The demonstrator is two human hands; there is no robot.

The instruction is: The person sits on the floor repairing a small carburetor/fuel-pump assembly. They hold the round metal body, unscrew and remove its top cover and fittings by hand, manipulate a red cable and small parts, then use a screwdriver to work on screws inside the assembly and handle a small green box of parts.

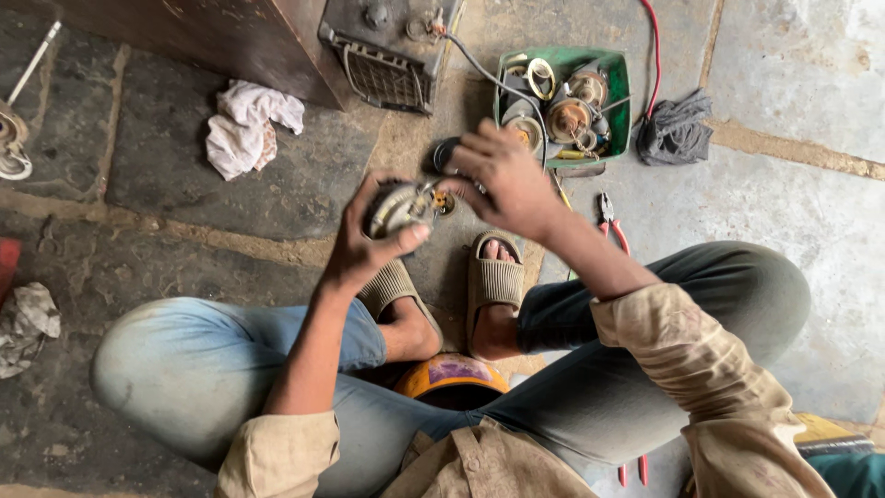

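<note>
You are seated low on a stone floor (784, 212), knees apart, looking down at your two hands near the centre of the frame. Your left hand (364, 242) is wrapped firmly around a round metal motor part (398, 207), fingers curled over its far side and thumb pressed on the near edge. Your right hand (505, 177) is just beside it, fingers bent toward the end of the part where a small brass-coloured piece (444, 201) shows. Whether those fingers pinch anything is hidden, so I cannot tell.

Judging by this, the work looks mid-way: the part is out and in hand, and other components lie loose in a green tray (619, 88) at upper centre-right, not yet fitted anywhere.

Counts, as far as they show:
- One green tray, holding several round metal pieces and rings, too jumbled to count exactly.
- One grey metal box with a grille (387, 55) at top centre, with a dark cable running from it.
- One pair of red-handled pliers (608, 219) on the floor right of your right hand.
- Three rags: a white one (247, 124) upper left, a dark grey one (675, 127) upper right, a pale one (28, 325) at the left edge.
- Two ribbed sandals (493, 277) on your feet.
- One red wire (653, 46) at the top.
</note>
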